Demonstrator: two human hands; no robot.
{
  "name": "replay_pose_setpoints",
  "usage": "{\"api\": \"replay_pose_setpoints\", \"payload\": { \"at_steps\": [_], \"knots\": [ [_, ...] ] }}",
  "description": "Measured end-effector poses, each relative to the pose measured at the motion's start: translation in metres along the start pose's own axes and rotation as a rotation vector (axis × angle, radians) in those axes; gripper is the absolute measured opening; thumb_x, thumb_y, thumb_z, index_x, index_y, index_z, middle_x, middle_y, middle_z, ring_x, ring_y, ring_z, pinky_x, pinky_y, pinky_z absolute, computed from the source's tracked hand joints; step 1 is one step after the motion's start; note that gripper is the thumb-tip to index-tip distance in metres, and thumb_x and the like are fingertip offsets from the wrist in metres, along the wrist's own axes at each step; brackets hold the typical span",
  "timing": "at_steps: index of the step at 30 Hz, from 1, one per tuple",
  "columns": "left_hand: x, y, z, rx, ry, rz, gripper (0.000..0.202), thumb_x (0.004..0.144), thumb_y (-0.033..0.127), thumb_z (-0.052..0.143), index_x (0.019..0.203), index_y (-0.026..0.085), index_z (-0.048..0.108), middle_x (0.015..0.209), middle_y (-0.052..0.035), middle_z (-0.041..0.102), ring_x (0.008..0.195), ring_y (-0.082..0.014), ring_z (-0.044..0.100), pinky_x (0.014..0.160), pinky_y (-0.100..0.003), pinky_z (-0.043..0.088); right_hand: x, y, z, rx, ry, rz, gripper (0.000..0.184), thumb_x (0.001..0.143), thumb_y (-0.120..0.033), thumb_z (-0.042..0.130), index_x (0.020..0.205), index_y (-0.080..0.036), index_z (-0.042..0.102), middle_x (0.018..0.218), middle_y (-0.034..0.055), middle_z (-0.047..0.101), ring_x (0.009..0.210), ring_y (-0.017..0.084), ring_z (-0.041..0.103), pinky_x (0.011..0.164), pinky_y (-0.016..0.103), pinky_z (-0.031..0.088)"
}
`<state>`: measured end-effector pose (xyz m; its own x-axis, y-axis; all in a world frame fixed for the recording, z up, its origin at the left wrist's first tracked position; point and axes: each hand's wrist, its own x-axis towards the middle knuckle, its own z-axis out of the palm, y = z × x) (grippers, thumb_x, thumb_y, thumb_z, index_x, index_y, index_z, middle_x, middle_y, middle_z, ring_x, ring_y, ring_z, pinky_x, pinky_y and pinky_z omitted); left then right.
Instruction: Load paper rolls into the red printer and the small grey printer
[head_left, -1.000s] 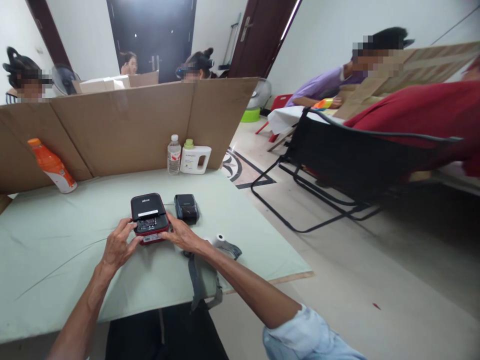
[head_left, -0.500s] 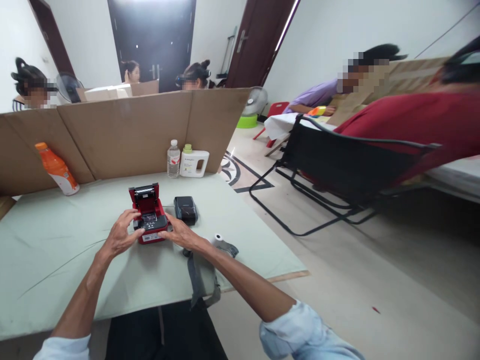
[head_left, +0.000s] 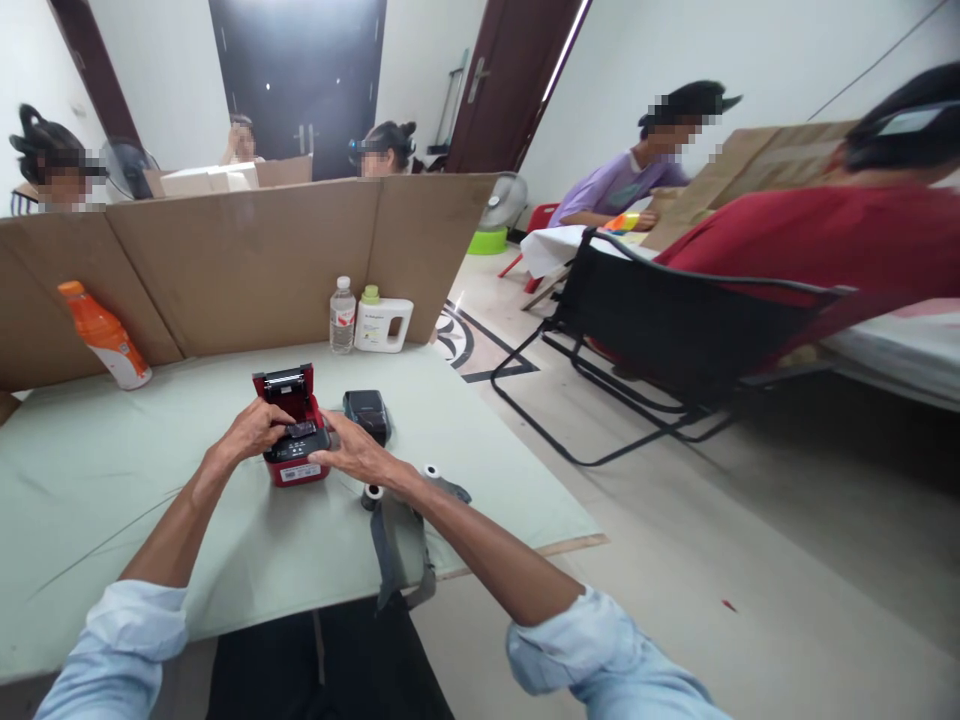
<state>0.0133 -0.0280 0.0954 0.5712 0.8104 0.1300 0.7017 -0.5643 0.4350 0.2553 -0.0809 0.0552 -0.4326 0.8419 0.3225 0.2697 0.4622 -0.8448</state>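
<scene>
Label printer (head_left: 296,472): on the table (head_left: 112,460), lid (head_left: 281,384) newly raised, so I judge its inside reachable.
Left hand (head_left: 257,430): now dipped inside, fingers curled; I can't tell the grip.
Right hand (head_left: 355,450): half-open, braced against the printer's right side.

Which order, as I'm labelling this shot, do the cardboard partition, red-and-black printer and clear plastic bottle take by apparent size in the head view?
1. Cardboard partition, by far the largest
2. Red-and-black printer
3. Clear plastic bottle
The printer sits nearer the camera than the bottle, so their true sizes are less sure.
</scene>
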Motion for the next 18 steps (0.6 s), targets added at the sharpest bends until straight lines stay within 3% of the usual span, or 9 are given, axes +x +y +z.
{"api": "replay_pose_setpoints", "payload": {
  "at_steps": [4, 7, 9, 12, 15, 18],
  "knots": [
    [-0.002, 0.009, 0.003, 0.019, 0.052, -0.103, 0.038, 0.079, 0.012, 0.051, 0.095, 0.023, 0.084, 0.097, -0.0056, 0.082, 0.087, -0.0222, 0.069, 0.084, -0.032, 0.052, 0.008, 0.008, -0.010, -0.081, 0.023, -0.051, 0.063, 0.088, -0.038, 0.078, 0.146, -0.022, 0.057, 0.141, 0.0136, 0.063, 0.128, 0.032, 0.060, 0.109, 0.049, 0.047],
    [-0.001, 0.020, -0.007, -0.010, 0.108, -0.158, 0.036, 0.085, 0.015, 0.048, 0.097, 0.021, 0.081, 0.092, -0.0053, 0.079, 0.084, -0.0213, 0.068, 0.079, -0.030, 0.051, 0.019, 0.008, -0.021, -0.142, 0.071, -0.042, 0.069, 0.084, -0.037, 0.082, 0.147, -0.021, 0.057, 0.146, 0.0169, 0.059, 0.132, 0.033, 0.058, 0.108, 0.050, 0.050],
    [0.001, 0.030, -0.019, -0.052, 0.143, -0.151, 0.032, 0.088, 0.019, 0.047, 0.094, 0.020, 0.078, 0.085, -0.0043, 0.076, 0.078, -0.0206, 0.065, 0.073, -0.030, 0.049, 0.027, 0.001, -0.030, -0.157, 0.082, -0.056, 0.074, 0.081, -0.035, 0.084, 0.148, -0.021, 0.056, 0.147, 0.0175, 0.058, 0.129, 0.032, 0.060, 0.104, 0.049, 0.052],
    [0.006, 0.051, -0.036, -0.160, 0.155, -0.083, 0.027, 0.092, 0.027, 0.048, 0.087, 0.018, 0.073, 0.075, -0.0017, 0.069, 0.070, -0.0179, 0.060, 0.066, -0.028, 0.046, 0.037, -0.022, -0.044, -0.113, 0.070, -0.096, 0.072, 0.080, -0.036, 0.085, 0.146, -0.021, 0.059, 0.141, 0.0150, 0.063, 0.107, 0.025, 0.067, 0.091, 0.041, 0.057],
    [0.013, 0.074, -0.044, -0.352, 0.094, 0.003, 0.028, 0.094, 0.037, 0.053, 0.085, 0.016, 0.070, 0.077, -0.0010, 0.067, 0.071, -0.0161, 0.058, 0.065, -0.026, 0.046, 0.040, -0.050, -0.056, -0.041, 0.040, -0.112, 0.048, 0.083, -0.035, 0.080, 0.127, -0.017, 0.072, 0.117, 0.0088, 0.074, 0.086, 0.018, 0.067, 0.080, 0.033, 0.055],
    [0.019, 0.094, -0.040, -0.575, 0.059, -0.002, 0.032, 0.090, 0.046, 0.064, 0.085, 0.015, 0.068, 0.074, 0.0000, 0.064, 0.067, -0.0147, 0.058, 0.062, -0.025, 0.048, 0.034, -0.067, -0.067, 0.043, 0.078, -0.126, 0.022, 0.087, -0.029, 0.072, 0.100, -0.013, 0.078, 0.089, 0.0033, 0.074, 0.081, 0.016, 0.065, 0.075, 0.028, 0.052]
  ]
}}
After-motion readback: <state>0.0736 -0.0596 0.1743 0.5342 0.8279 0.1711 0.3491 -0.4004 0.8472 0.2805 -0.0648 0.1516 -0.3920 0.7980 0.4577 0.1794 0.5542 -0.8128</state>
